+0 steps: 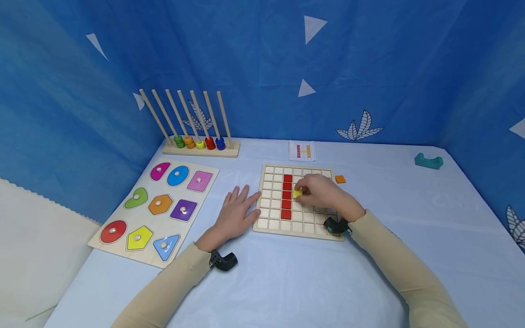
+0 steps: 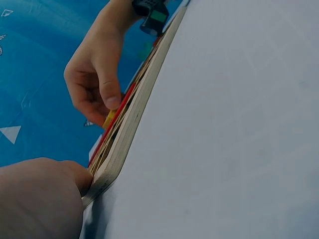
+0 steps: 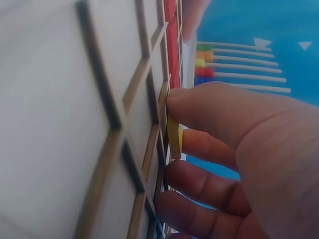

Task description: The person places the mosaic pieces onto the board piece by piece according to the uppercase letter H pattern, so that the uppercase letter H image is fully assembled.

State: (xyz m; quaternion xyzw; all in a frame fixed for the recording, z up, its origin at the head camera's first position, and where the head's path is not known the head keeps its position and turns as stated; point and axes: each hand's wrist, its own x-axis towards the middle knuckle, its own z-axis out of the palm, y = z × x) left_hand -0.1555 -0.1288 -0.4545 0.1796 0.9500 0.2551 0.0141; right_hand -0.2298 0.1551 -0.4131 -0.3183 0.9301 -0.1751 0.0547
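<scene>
the right hand (image 1: 321, 190) pinches a yellow tile (image 1: 297, 194) at the gridded board (image 1: 297, 227), just beside a column of red tiles (image 1: 286, 195), while the left hand (image 1: 234, 217) touches the board's left edge and an orange tile (image 1: 340, 179) lies beyond its right.

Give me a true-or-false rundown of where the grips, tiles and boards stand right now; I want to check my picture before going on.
1. The right grip pinches a yellow tile beside the red tiles. True.
2. The red tiles run in a left-to-right row. False: they form one column, from the far side toward the near side.
3. The left grip touches the left edge of the grid board. True.
4. The orange tile sits in a cell of the grid board. False: it lies off the board, to its right.
5. The printed card lies beyond the grid board's far edge. True.
6. The shape puzzle is right of the grid board. False: it is on the left.
</scene>
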